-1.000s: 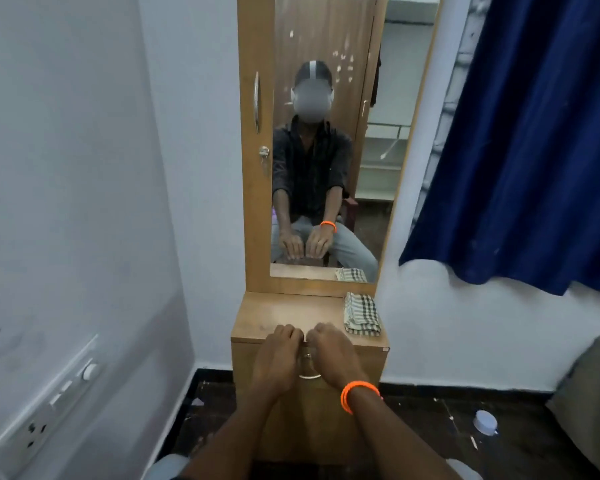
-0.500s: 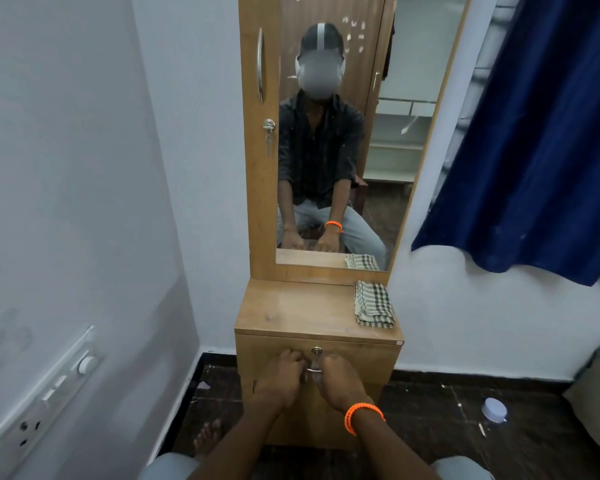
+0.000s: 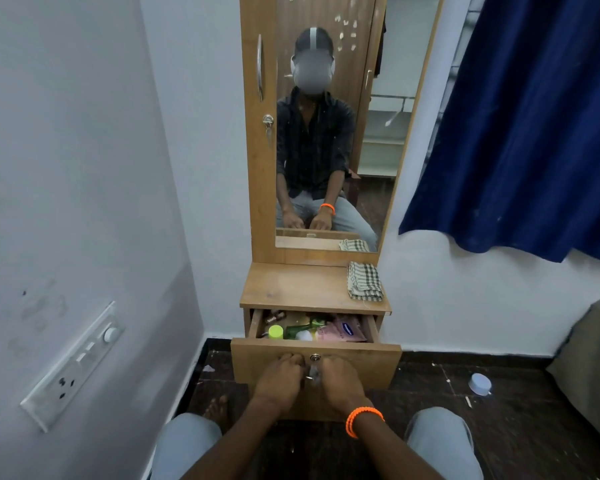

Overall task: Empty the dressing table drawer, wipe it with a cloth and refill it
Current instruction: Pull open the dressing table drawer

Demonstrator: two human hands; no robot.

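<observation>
The left hand (image 3: 280, 375) and the right hand (image 3: 340, 377) are side by side on the front of the drawer (image 3: 316, 367), fingers curled around its metal handle (image 3: 310, 377). Both hands grip it. Just behind the knuckles, the drawer is pulled out and full: a bottle with a green cap (image 3: 275, 331), a dark green bottle (image 3: 300, 330), pink packets (image 3: 343, 332). If the pull is too strong, I think the drawer can leave its rails and spill everything. Farther behind the right hand, on the table top (image 3: 291, 287), lies the folded checked cloth (image 3: 364, 280).
</observation>
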